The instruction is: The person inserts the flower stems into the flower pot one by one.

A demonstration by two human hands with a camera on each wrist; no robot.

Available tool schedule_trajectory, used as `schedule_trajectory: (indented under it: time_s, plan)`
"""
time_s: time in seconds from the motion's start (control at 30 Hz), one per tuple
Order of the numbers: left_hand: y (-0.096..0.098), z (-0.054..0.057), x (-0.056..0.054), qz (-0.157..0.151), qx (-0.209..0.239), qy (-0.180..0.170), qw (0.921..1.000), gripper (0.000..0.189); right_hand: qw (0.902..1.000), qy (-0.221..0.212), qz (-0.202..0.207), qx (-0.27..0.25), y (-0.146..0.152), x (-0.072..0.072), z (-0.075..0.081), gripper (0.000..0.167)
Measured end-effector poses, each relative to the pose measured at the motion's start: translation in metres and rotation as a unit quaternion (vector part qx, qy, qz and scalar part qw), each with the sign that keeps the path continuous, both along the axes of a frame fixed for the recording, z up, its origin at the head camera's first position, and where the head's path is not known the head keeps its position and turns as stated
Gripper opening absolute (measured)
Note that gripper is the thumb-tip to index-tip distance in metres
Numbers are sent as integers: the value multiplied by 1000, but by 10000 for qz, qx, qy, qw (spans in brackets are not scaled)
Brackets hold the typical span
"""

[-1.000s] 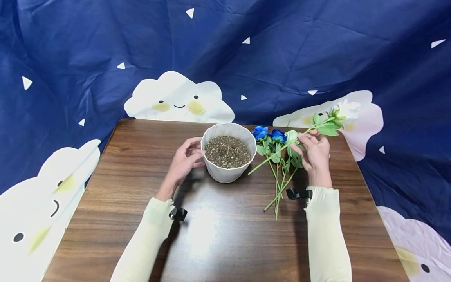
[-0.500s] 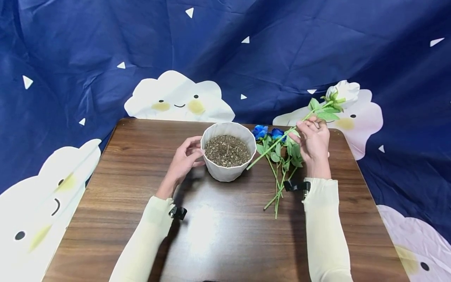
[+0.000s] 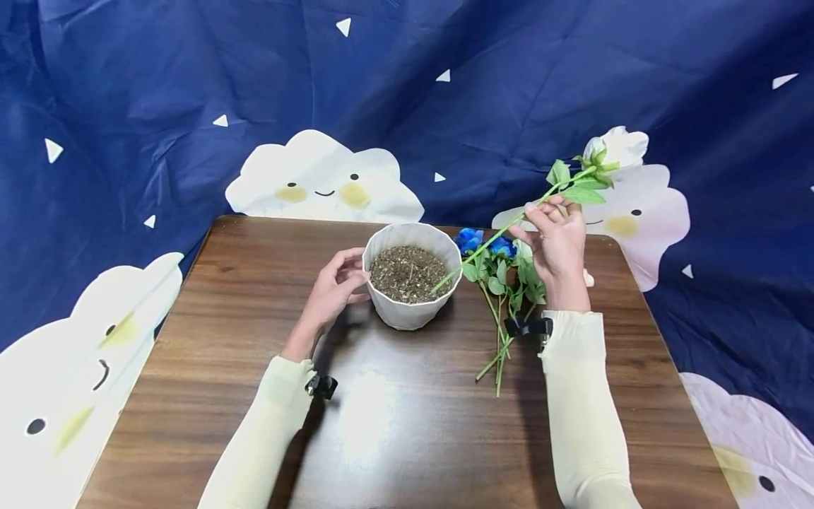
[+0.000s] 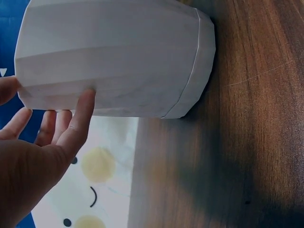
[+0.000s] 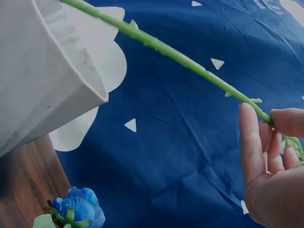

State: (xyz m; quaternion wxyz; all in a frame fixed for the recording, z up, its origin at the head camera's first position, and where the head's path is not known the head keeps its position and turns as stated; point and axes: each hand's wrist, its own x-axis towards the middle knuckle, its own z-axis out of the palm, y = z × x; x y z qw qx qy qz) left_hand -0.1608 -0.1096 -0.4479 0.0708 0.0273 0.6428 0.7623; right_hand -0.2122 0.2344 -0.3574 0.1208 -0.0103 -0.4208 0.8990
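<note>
Cloth (image 3: 381, 71): dark blue with smiling clouds (image 3: 321, 180), hanging beyond the bench's far edge.
Bench (image 3: 439, 445): showing brown wood grain, with light glaring off it.
Pot (image 3: 407, 317): standing near the far edge, roughly midway between the left and right edges, holding soil (image 3: 407, 276).
Left hand (image 3: 331, 290): its fingers spreading apart and resting against the pot's wall, probably steadying it.
Right hand (image 3: 559, 237): its fingers pinching the white rose (image 3: 585, 193) by the stem (image 5: 175, 55), seemingly high up to leave the lower length free.
White rose: slanting, bloom pointing toward the far right corner, lower end jutting over the pot's rim; whether it is touching soil, I cannot tell.
Loose roses (image 3: 469, 241): lying right of the pot, two blue heads and one white facing the far edge, likely for easy reach.
</note>
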Motion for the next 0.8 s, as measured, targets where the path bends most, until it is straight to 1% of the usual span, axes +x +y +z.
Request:
schedule_trajectory:
  time_s: [0.13, 0.3, 0.53, 0.63, 0.8]
  plan:
    - [-1, 0, 2, 12, 26, -36, 10000, 51, 9992, -14, -51, 405, -9, -1, 0, 36]
    - [0, 2, 1, -11, -35, -6, 10000, 51, 9979, 10, -93, 646, -19, -1, -1, 36]
    - [0, 2, 1, -19, -35, -5, 10000, 51, 9911, 267, -38, 1301, -34, -4, -2, 30]
    - [0, 1, 0, -9, -42, 2, 10000, 50, 9888, 375, -28, 1442, -43, -5, 1, 31]
    - [0, 1, 0, -22, -6, 5, 10000, 51, 9873, 511, 60, 1501, -53, -7, 5, 30]
